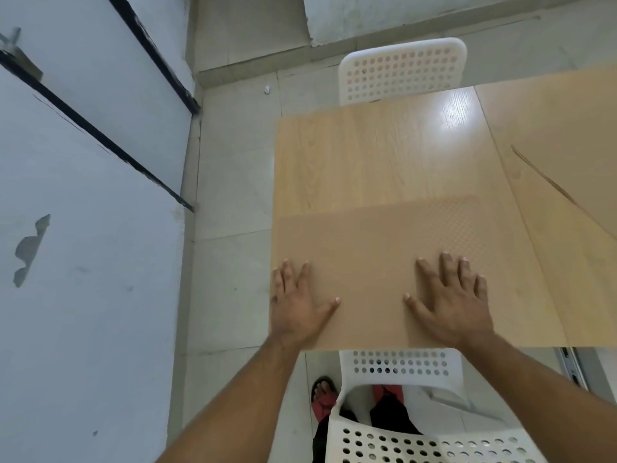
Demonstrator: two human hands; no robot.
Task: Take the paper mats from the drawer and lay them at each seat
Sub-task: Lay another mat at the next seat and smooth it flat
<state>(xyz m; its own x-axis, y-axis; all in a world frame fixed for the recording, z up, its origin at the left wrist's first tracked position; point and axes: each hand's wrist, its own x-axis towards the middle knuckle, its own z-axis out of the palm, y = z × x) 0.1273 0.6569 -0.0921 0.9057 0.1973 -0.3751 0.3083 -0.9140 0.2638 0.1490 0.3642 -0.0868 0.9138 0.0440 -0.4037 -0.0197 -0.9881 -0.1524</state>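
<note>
A tan paper mat (377, 248) with a fine embossed pattern lies flat on the near end of the light wooden table (367, 155), its near edge along the table's front edge. My left hand (298, 305) presses flat on the mat's near left corner, fingers spread. My right hand (450, 299) presses flat on the mat's near right part, fingers also spread. Neither hand grips anything. No drawer is in view.
A white perforated chair (400, 412) stands right in front of me at the near seat, another white perforated chair (402, 70) at the far end. A second wooden table (567, 135) adjoins on the right. A white wall (83, 228) bounds the tiled floor on the left.
</note>
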